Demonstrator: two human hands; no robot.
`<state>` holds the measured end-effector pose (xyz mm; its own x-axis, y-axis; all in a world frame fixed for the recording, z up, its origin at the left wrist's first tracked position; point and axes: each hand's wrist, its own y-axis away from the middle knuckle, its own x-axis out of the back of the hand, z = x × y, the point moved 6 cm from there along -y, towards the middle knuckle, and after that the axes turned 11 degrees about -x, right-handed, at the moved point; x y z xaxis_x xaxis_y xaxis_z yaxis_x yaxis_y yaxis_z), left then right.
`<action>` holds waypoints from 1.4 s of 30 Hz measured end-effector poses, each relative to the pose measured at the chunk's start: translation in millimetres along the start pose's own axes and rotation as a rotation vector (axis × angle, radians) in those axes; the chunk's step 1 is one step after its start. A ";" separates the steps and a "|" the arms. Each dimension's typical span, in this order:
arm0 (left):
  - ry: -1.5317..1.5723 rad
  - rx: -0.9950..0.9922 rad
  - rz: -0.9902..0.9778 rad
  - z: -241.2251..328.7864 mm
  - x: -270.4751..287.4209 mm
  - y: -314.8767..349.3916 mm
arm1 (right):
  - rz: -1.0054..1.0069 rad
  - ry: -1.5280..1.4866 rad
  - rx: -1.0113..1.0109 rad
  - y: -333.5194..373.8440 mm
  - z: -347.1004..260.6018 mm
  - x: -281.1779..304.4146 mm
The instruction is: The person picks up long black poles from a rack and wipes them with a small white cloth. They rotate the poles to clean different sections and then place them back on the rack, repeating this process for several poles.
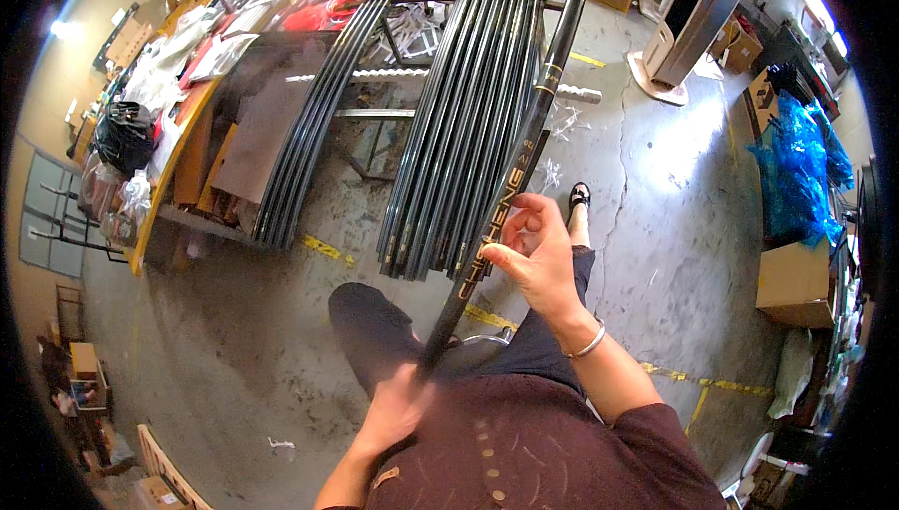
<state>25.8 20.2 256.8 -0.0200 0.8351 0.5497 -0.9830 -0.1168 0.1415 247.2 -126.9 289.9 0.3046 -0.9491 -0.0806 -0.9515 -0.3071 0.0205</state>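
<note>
We see a single black pole (504, 193) with gold markings slanting across the middle of the view, from near the lap up past the top edge, in front of the right-hand edge of a wide row of poles (459, 107). Our left hand (398, 407), slightly blurred, is wrapped around its lower end, just in front of the brown shirt (506, 444). Our right hand (536, 252) is farther up on the right side of the pole, thumb lying over the gold markings and fingers curled beside it; whether it clamps the pole or only touches it, we cannot tell. A silvery bracelet (588, 340) circles the right wrist. The wide row lies side by side ahead of our knees, across a metal rack (375, 114), and a narrower row of poles (323, 126) lies to its left, with a gap between them. Farther left, a table (167, 187) with a yellow edge carries plastic wrapping and a black bag (126, 135). On the right, blue plastic (801, 168) sits above a cardboard box (796, 280), well apart from us. Yellow tape (721, 384) marks the grey floor (655, 276).
</note>
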 end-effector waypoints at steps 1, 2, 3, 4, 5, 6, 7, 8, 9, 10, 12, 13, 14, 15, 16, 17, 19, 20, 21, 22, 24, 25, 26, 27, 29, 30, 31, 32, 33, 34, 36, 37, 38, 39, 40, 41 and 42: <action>0.013 0.005 -0.001 3.5 1.1 -1.5 | 0.008 -0.012 0.009 2.7 -4.9 1.4; 0.026 0.010 -0.002 5.2 1.9 -2.5 | 0.016 -0.024 0.018 7.0 -8.9 2.3; 0.038 0.006 -0.005 5.0 2.1 -3.3 | 0.024 -0.036 0.027 9.9 -10.9 3.3; 0.048 0.003 -0.011 4.3 1.7 -3.7 | 0.028 0.026 0.092 11.9 -12.8 4.5; 0.059 0.000 -0.016 3.9 1.5 -3.9 | 0.034 0.100 0.159 12.0 -17.4 4.8; 0.069 0.019 -0.031 2.9 1.0 -3.5 | 0.040 0.175 0.226 10.8 -22.8 4.7; 0.079 0.040 -0.047 1.7 0.8 -2.8 | 0.046 0.250 0.291 11.0 -27.5 3.7; 0.089 0.060 -0.063 0.3 0.6 -2.1 | 0.055 0.275 0.295 11.0 -29.1 3.3; 0.080 0.035 -0.063 -0.2 0.8 -1.7 | 0.065 0.301 0.300 11.3 -30.8 2.6; 0.073 0.008 -0.061 -1.7 0.3 -1.1 | 0.073 0.327 0.306 11.4 -32.1 1.8; 0.072 0.003 -0.063 -1.5 0.3 -1.0 | 0.062 0.367 0.323 12.1 -32.0 0.4; 0.079 0.024 -0.068 0.1 0.7 -1.9 | 0.058 0.388 0.332 12.2 -31.9 -0.1; 0.086 0.044 -0.073 0.4 0.6 -2.4 | 0.053 0.402 0.358 12.1 -33.2 -1.0; 0.078 0.041 -0.069 -0.2 0.6 -2.3 | 0.048 0.416 0.385 11.4 -34.6 -2.2; 0.070 0.040 -0.065 -1.6 0.3 -1.3 | 0.044 0.429 0.410 11.4 -35.2 -3.7; 0.061 0.039 -0.061 -2.5 0.4 -0.7 | 0.042 0.428 0.402 10.8 -33.8 -4.5; 0.046 0.022 -0.070 -1.6 1.6 -1.9 | 0.038 0.428 0.388 9.9 -31.0 -6.1; 0.039 0.013 -0.075 -1.0 1.9 -2.7 | 0.041 0.440 0.391 10.2 -31.1 -6.3; 0.041 0.012 -0.077 -1.1 1.8 -3.0 | 0.044 0.453 0.393 10.5 -31.1 -6.5; 0.043 0.012 -0.077 -1.5 1.5 -3.2 | 0.045 0.465 0.397 10.6 -31.0 -7.1; 0.049 0.013 -0.079 -2.6 0.9 -3.0 | 0.040 0.505 0.408 10.8 -31.9 -8.1; 0.053 0.013 -0.082 -3.0 0.5 -3.1 | 0.039 0.526 0.414 10.9 -32.2 -8.1; 0.057 0.014 -0.085 -3.2 0.0 -3.1 | 0.037 0.510 0.404 10.3 -31.0 -7.4; 0.062 0.027 -0.092 -2.2 0.0 -3.5 | 0.035 0.493 0.395 9.6 -29.0 -6.8; 0.071 0.054 -0.106 1.2 1.1 -4.6 | 0.031 0.478 0.381 8.9 -27.2 -6.3; 0.068 0.044 -0.101 0.8 0.9 -4.5 | 0.030 0.479 0.375 8.9 -26.7 -5.9; 0.065 0.034 -0.097 0.0 0.6 -4.1 | 0.030 0.480 0.369 8.9 -26.4 -5.5; 0.061 0.024 -0.092 -0.1 0.5 -4.0 | 0.030 0.473 0.369 8.7 -26.7 -5.0; 0.065 0.017 -0.090 0.5 0.5 -4.2 | 0.031 0.466 0.370 8.4 -26.9 -4.5; 0.068 0.010 -0.087 1.2 0.5 -4.5 | 0.032 0.459 0.370 8.2 -27.1 -3.8; 0.070 0.009 -0.092 0.6 -0.3 -4.5 | 0.034 0.448 0.358 7.1 -23.3 -1.7; 0.069 0.015 -0.099 -1.9 -1.1 -4.1 | 0.035 0.443 0.351 6.6 -21.7 -1.0; 0.067 0.021 -0.107 -3.4 -1.9 -3.9 | 0.042 0.443 0.349 6.6 -22.0 -0.3; 0.070 0.017 -0.103 -2.2 -1.8 -4.4 | 0.049 0.444 0.347 6.6 -22.7 0.3; 0.074 0.013 -0.099 -0.3 -1.5 -5.1 | 0.055 0.445 0.346 6.5 -23.0 0.7; 0.077 0.008 -0.095 0.9 -1.4 -5.6 | 0.063 0.443 0.347 6.2 -23.2 1.1; 0.075 0.016 -0.102 0.1 -1.9 -5.6 | 0.070 0.441 0.349 6.0 -23.4 1.4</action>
<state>31.4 19.2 255.1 0.0655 0.8810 0.4685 -0.9776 -0.0374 0.2070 243.0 -131.6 313.2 0.1581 -0.9290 0.3345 -0.9055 -0.2715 -0.3262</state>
